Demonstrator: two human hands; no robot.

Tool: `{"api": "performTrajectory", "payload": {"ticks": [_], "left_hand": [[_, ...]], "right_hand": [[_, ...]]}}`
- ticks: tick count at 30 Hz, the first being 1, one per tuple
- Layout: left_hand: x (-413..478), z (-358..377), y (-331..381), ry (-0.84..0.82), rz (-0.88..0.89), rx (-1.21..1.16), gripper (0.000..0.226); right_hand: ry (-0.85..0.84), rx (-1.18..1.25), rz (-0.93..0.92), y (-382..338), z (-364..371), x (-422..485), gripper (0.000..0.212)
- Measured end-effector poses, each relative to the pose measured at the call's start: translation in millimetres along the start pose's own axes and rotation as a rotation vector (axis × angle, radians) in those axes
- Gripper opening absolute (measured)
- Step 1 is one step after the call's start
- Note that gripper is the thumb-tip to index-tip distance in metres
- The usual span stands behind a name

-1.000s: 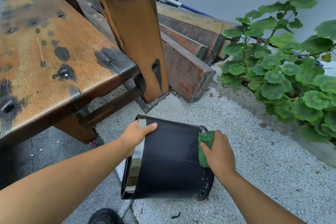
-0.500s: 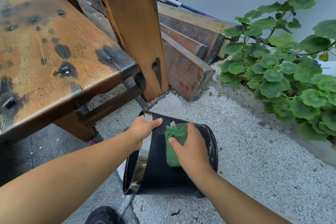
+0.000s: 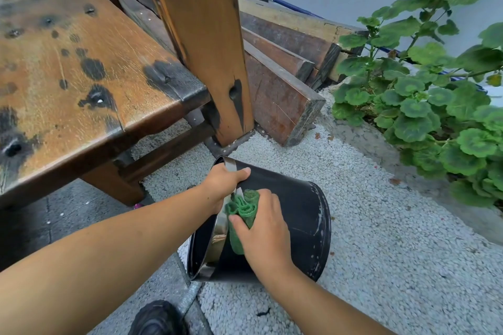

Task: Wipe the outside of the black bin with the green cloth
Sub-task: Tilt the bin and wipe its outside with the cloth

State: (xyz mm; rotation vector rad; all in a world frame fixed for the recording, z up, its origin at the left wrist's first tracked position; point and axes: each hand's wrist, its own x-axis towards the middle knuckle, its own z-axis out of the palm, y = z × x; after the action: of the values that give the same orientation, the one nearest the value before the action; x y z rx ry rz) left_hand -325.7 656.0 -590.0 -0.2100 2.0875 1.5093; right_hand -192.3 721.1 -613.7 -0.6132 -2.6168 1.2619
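Note:
The black bin [image 3: 299, 212] lies tipped on its side on the pebbled ground, its chrome-banded mouth toward the left and its base toward the right. My left hand [image 3: 224, 185] grips the upper rim at the chrome band. My right hand [image 3: 261, 228] presses the bunched green cloth [image 3: 241, 212] against the bin's outer wall, right beside the chrome band. Most of the cloth is hidden under my fingers.
A worn wooden bench [image 3: 81, 76] with a thick post [image 3: 206, 49] stands to the upper left. Stacked timber beams [image 3: 280, 81] lie behind the bin. A leafy green plant [image 3: 435, 106] fills the right. A black shoe [image 3: 158, 318] shows at the bottom edge.
My right hand has slid the green cloth leftward along the bin's wall, from the base end to beside the chrome band. The left hand kept its grip on the rim.

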Motion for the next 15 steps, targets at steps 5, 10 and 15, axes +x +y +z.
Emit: {"api": "performTrajectory", "payload": {"ticks": [5, 10, 15], "left_hand": [[2, -6, -1, 0.013, -0.02, 0.019, 0.022], [4, -16, -4, -0.022, -0.055, -0.015, 0.037], [7, -20, -8, -0.007, -0.051, -0.017, 0.029]], "right_hand": [[0.015, -0.025, 0.029, 23, -6, 6, 0.044], [0.017, -0.07, 0.055, 50, -13, 6, 0.042], [0.026, -0.12, 0.098, 79, -23, 11, 0.041]]}}
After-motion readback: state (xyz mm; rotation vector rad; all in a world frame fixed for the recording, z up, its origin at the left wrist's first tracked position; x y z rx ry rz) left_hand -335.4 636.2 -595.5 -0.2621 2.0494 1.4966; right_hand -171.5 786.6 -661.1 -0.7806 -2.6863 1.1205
